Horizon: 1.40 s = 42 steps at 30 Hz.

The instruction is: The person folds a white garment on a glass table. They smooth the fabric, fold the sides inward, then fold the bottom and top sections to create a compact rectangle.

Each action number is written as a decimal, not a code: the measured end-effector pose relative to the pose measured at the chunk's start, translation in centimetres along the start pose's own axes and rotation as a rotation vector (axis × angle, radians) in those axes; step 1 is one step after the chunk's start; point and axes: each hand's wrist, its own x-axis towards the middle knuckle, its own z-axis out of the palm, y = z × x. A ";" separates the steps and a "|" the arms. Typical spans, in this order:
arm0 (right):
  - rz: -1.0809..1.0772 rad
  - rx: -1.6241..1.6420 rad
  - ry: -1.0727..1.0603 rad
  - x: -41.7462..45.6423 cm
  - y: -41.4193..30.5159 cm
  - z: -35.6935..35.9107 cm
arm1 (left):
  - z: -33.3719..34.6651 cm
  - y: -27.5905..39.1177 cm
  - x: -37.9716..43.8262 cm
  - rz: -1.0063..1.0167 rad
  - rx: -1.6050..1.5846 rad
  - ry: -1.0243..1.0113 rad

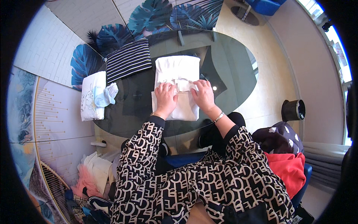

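Note:
A white garment (pixel 178 67), folded into a long rectangle, lies on the dark oval glass table (pixel 237 56) in front of me. Across its middle runs a gathered, bunched edge. My left hand (pixel 166 98) rests on the left side of that edge, fingertips on the cloth. My right hand (pixel 204 94), with a ring on one finger, touches the right side of the same edge. Whether either hand pinches the fabric is hard to tell. A folded black-and-white striped garment (pixel 128 60) lies farther back on the left.
At the table's left edge lies a folded white printed item (pixel 92 98) with small pale blue cloth pieces (pixel 105 95) on it. Piled clothes (pixel 95 173) are low at left. A red cloth (pixel 286 170) and dark bag-like fabric (pixel 278 137) lie at right, near a black bin (pixel 291 110).

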 end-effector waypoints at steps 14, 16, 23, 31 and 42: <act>0.285 0.266 -0.179 -3.0 0.0 -1.7 | -0.7 -0.5 -0.8 0.083 -0.173 0.154; 0.289 0.232 -0.134 -2.9 0.0 -1.7 | -0.7 -0.5 -0.8 0.025 -0.197 0.224; -0.211 -0.043 -0.203 -2.6 -0.8 0.0 | -0.2 -1.5 -1.0 -0.017 0.062 -0.057; -0.179 -0.021 -0.236 -0.1 -0.4 0.4 | 0.1 -0.2 -0.8 0.029 0.024 -0.017; -0.215 -0.107 -0.188 4.6 1.9 1.9 | 1.0 -4.0 4.7 0.111 0.071 0.066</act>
